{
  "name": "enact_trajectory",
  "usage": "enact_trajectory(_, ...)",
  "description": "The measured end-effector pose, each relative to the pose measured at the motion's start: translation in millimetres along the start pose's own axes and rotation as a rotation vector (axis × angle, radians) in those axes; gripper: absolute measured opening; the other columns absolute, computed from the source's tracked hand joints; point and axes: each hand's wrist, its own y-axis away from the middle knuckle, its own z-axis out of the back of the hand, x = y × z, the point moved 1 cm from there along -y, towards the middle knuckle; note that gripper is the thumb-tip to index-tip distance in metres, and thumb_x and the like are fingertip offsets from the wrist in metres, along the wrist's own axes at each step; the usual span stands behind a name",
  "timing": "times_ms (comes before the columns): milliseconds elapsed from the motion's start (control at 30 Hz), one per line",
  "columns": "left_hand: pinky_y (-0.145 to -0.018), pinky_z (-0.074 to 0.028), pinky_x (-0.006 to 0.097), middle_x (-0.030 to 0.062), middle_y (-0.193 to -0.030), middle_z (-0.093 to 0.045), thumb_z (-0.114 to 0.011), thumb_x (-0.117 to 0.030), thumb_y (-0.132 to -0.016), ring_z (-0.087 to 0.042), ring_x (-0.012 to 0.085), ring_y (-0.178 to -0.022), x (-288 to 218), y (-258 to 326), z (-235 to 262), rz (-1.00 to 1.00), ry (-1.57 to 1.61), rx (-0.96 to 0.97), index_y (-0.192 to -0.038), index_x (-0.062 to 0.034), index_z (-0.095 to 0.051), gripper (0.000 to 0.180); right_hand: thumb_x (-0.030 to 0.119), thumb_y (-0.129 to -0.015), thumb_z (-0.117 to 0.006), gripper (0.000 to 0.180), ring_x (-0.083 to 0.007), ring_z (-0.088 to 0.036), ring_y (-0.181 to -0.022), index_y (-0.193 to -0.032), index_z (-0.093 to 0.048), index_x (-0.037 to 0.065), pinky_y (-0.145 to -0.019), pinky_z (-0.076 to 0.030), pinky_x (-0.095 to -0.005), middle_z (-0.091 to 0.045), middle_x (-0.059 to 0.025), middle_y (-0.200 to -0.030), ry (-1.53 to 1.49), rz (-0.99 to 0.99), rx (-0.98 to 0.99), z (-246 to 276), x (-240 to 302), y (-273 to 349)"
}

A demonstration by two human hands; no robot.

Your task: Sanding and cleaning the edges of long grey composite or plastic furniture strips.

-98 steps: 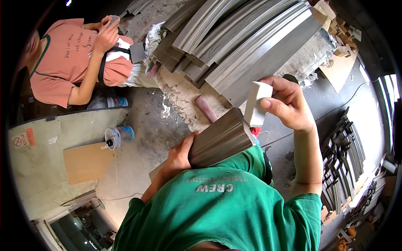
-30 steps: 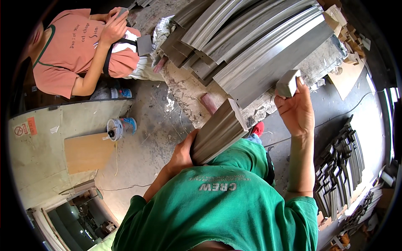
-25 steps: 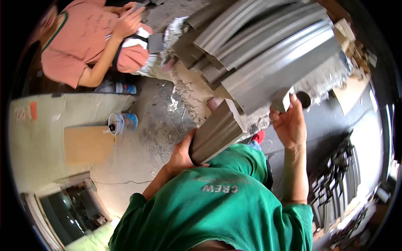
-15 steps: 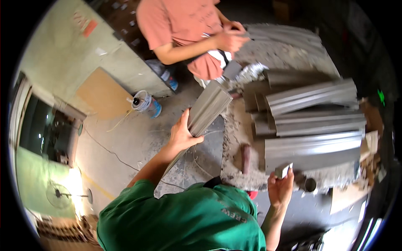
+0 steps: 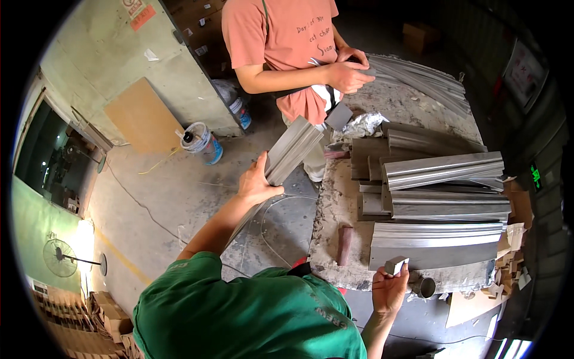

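Note:
My left hand [image 5: 256, 184] is closed around a long grey ridged metal profile [image 5: 293, 149], which it holds up at a slant over the floor, left of the workbench. The profile's lower end runs down past my forearm. Between the thumb and fingers of my right hand [image 5: 390, 292] is a small grey block [image 5: 396, 265] with a pale face, just off the bench's near edge. The nearest metal profile [image 5: 436, 254] lies flat right beyond that hand. A short metal cup or tube piece [image 5: 425, 287] stands close by at the right.
Several more metal profiles [image 5: 445, 173] are stacked on the worn workbench [image 5: 326, 215]. A reddish-brown bar [image 5: 345, 245] lies on its left part. Across the bench a person in a pink shirt [image 5: 281, 36] works with both hands. A bucket [image 5: 203, 143] stands on the floor.
The view has shifted, so the bench and the person sit lower in the picture. Both my hands keep hold of the profile and the block, with little other movement.

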Motion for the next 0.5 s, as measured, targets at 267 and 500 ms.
enact_trajectory(267, -0.091, -0.044, 0.042, 0.0262, -0.123, -0.05, -0.077, -0.035, -0.054, -0.054, 0.0404, -0.107, -1, -3, 4, 0.021, 0.015, 0.064, -0.141, -0.0053, -0.021, 0.107, 0.032, -0.091, -0.058, 0.021, -0.0122, -0.049, -0.066, -0.096, -0.057, 0.011, -0.055, -0.039, -0.0243, -0.057, 0.0006, -0.078, 0.044, 0.013, -0.116, -23, -4, 1)
enact_trajectory(500, -0.09, -0.046, 0.041, 0.025, -0.123, -0.05, -0.077, -0.035, -0.054, -0.056, 0.0375, -0.107, 0, 3, 6, 0.022, -0.011, 0.11, -0.14, -0.0072, -0.023, 0.105, 0.033, -0.09, -0.058, 0.026, -0.012, -0.05, -0.069, -0.104, -0.057, 0.011, -0.059, -0.041, -0.024, -0.059, 0.0, -0.084, 0.05, 0.017, -0.089, -10, -7, -3)
